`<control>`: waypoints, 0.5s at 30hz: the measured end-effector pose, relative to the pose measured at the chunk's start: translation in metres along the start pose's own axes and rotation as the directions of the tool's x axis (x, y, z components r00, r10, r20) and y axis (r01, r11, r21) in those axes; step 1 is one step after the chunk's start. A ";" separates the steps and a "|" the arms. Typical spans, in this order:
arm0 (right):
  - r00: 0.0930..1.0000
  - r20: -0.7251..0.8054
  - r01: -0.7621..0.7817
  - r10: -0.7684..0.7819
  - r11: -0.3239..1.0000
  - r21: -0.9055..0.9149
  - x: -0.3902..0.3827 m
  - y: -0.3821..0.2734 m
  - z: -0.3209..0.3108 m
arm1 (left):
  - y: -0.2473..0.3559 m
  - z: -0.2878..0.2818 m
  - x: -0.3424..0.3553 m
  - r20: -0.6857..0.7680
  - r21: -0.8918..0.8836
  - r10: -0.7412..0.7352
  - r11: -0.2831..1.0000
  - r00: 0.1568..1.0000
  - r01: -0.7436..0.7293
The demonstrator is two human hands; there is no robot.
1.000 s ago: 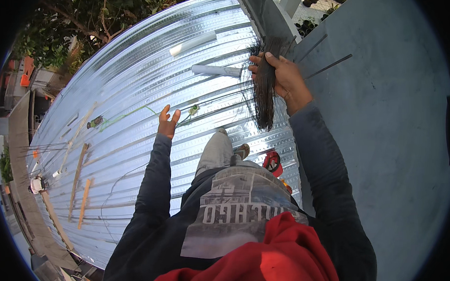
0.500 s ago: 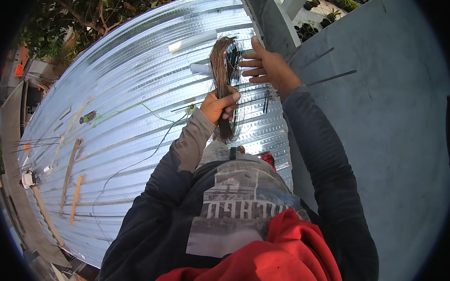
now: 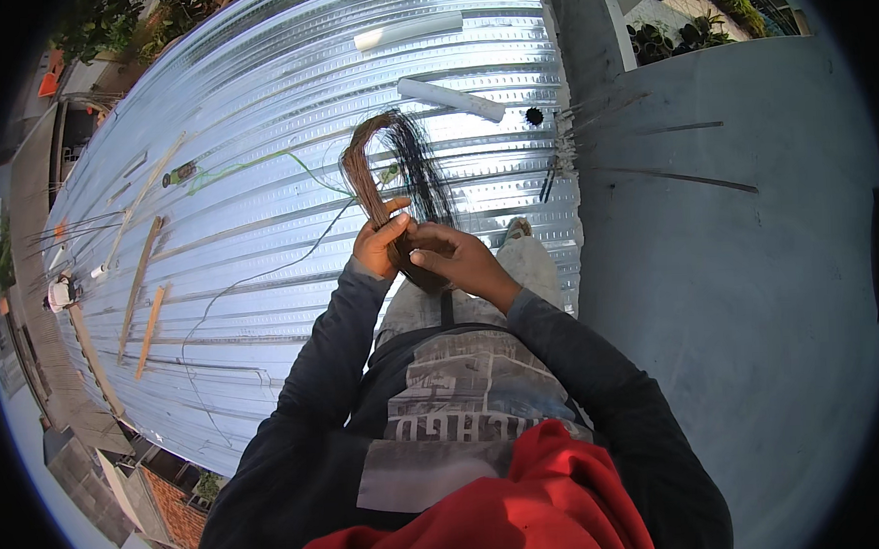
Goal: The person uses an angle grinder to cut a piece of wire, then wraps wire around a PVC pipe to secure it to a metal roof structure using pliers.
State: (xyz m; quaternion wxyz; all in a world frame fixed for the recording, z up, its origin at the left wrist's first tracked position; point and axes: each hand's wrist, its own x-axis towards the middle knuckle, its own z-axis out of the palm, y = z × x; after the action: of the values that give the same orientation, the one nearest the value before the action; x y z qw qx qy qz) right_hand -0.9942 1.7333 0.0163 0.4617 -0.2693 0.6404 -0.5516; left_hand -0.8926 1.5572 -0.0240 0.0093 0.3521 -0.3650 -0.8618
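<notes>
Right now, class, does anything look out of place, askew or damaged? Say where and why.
Mildly: the nearer pipe slants across the ribbed roof, out of line with the farther pipe. The wire bundle also splays into stray strands on its right side. No damage shows.

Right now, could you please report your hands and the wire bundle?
Left hand gripping wire bundle. Right hand at its near end, grip unclear. Bundle bent into arch. Two pale pipes beyond, away from hands.

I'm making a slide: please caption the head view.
Left hand grips a bent wire bundle, right hand against it, above a ribbed metal roof.
</notes>
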 end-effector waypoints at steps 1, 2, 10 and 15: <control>0.999 0.017 0.045 -0.047 0.993 0.112 -0.001 0.016 -0.008 | 0.000 -0.004 0.005 0.026 -0.070 0.004 0.998 1.000 -0.002; 0.981 0.115 0.173 -0.155 0.971 -0.163 0.001 0.032 -0.025 | 0.003 -0.008 0.013 0.048 -0.141 0.013 0.990 0.999 -0.006; 0.986 0.163 0.085 -0.047 0.969 -0.232 0.041 0.173 -0.076 | -0.006 -0.031 0.101 -0.007 -0.583 0.120 0.806 0.993 -0.102; 0.944 0.187 0.330 -0.272 0.809 -0.487 0.123 0.262 -0.125 | -0.025 -0.074 0.179 -0.009 -0.635 0.236 0.750 0.972 -0.188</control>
State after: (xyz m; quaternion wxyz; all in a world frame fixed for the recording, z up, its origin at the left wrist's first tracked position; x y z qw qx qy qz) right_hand -1.1144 1.7502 -0.2744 0.3143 -0.5096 0.6868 -0.4122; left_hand -0.9756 1.4807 -0.1832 0.2113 0.2536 -0.0926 -0.9394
